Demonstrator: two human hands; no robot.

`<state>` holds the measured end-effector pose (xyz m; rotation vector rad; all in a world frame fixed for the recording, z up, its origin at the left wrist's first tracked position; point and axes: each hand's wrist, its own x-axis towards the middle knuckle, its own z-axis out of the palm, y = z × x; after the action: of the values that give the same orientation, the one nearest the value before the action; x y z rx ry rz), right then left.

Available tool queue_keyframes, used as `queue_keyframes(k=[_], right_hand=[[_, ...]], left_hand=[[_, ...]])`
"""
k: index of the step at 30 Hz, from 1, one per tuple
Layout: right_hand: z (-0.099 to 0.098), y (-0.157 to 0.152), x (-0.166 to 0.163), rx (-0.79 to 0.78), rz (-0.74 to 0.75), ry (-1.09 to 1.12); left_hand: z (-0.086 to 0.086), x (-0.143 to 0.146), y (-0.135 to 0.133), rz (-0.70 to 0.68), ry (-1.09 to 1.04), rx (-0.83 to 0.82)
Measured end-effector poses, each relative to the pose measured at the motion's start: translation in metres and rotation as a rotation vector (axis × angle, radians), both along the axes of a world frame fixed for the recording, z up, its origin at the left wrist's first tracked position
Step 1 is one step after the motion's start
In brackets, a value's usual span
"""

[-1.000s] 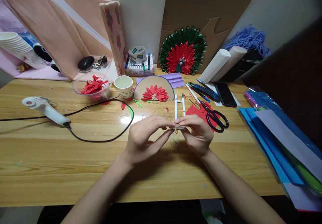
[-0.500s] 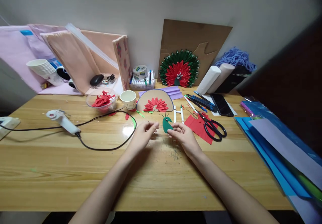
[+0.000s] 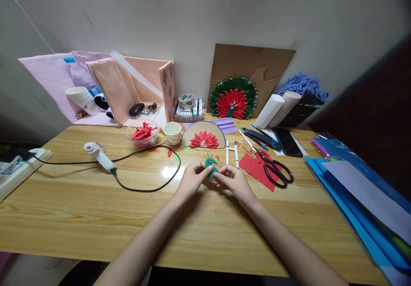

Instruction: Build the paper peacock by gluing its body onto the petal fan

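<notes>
A green paper bird cutout (image 3: 211, 162) with an eye and thin crest strands is held upright over the table. My left hand (image 3: 193, 180) pinches its left edge between thumb and fingers. At its lower right, my right hand (image 3: 233, 180) pinches it too. Just beyond the cutout lies a beige half-round card (image 3: 190, 136) edged in dark blue, with red petals (image 3: 204, 140) fanned along its base. White markers (image 3: 236, 155) and red paper (image 3: 257, 171) are to the right of my hands, with black-handled scissors (image 3: 278, 172) on the paper.
A glue gun (image 3: 100, 157) lies on the left, its black cord looping near my left hand. Behind are a paper cup (image 3: 172, 132), a bowl of red scraps (image 3: 141, 134) and a finished peacock (image 3: 233, 99) against cardboard (image 3: 253, 61). Blue sheets (image 3: 340, 204) line the right edge.
My left hand has come right and taken hold of the green bird cutout, which my right hand was holding alone. The camera view has shifted, so the scene sits lower and farther right.
</notes>
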<state>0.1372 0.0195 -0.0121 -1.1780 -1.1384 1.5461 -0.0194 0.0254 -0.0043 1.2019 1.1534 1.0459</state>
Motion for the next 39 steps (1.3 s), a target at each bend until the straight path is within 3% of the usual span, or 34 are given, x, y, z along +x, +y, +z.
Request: queue_keyframes(k=[9,14,18,23,25,28,32,35,39], right_hand=[[0.005,-0.001,-0.003,-0.051,-0.038,0.007],[0.009,-0.002,-0.003,-0.082,-0.095,0.02],[0.005,0.007,0.006,-0.061,-0.206,0.049],[-0.001,0.03,0.033,-0.027,-0.363,0.078],[0.0,0.036,0.044,-0.014,-0.411,0.093],[0.001,0.04,0.05,-0.013,-0.422,0.098],[-0.001,0.034,0.037,-0.037,-0.316,0.075],[-0.005,0.025,0.022,-0.059,-0.211,0.058],[-0.006,0.015,0.009,-0.072,-0.12,0.045]], left_hand=[[0.007,-0.003,0.002,0.179,-0.093,0.056],[0.006,-0.006,0.002,0.27,-0.045,0.126],[0.01,-0.018,0.006,0.47,-0.032,0.236],[0.017,-0.049,0.019,0.899,-0.079,0.371],[0.017,-0.058,0.024,0.997,-0.128,0.366],[0.012,-0.058,0.026,0.899,-0.208,0.265],[0.001,-0.032,0.015,0.443,-0.092,0.088],[-0.004,-0.008,0.005,0.201,-0.034,0.037],[-0.008,0.007,-0.003,0.081,-0.015,0.011]])
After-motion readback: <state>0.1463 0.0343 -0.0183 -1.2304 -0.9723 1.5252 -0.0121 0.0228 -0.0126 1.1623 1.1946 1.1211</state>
